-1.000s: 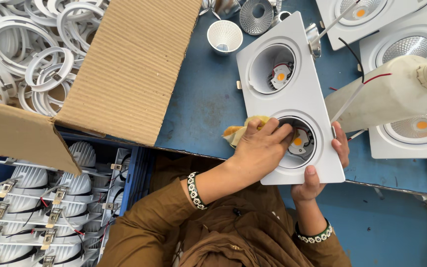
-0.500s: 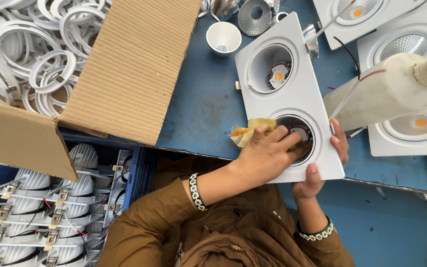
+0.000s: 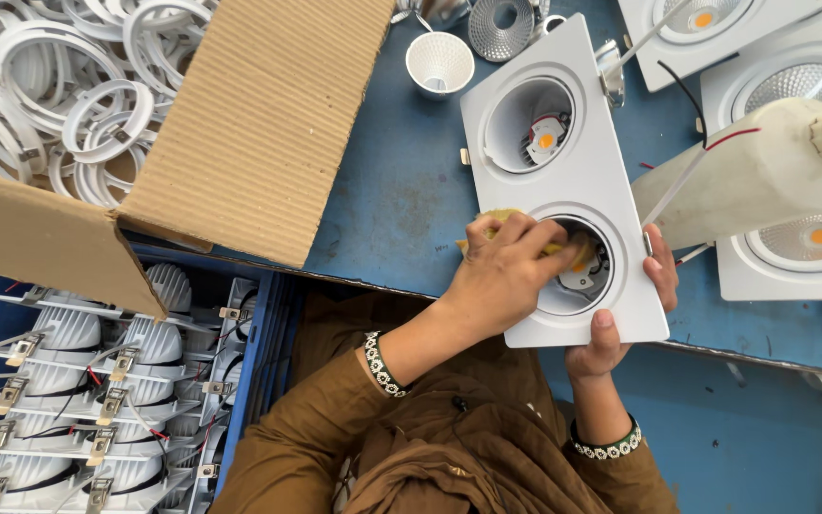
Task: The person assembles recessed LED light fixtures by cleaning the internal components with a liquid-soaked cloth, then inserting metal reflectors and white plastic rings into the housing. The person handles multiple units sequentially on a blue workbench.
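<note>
A white double downlight housing (image 3: 590,187) lies on the blue table (image 3: 397,205), its near end over the table edge. My left hand (image 3: 499,278) is shut on a yellow cloth (image 3: 575,253) and presses it inside the housing's lower round recess. My right hand (image 3: 613,339) grips the housing's lower right corner, thumb on top and fingers along the right edge. The upper recess (image 3: 531,124) is uncovered, and a small LED chip with red wires shows inside it.
An open cardboard box (image 3: 259,124) holding several white rings (image 3: 59,90) stands at the left. A blue crate (image 3: 251,352) of finned lamp bodies sits below it. A white cone reflector (image 3: 440,62), a silver reflector (image 3: 499,26), a whitish tube (image 3: 763,171) and more housings (image 3: 806,252) lie around.
My left hand has slid the yellow cloth from the lower recess's left rim deeper into the recess. My right hand keeps its hold on the housing.
</note>
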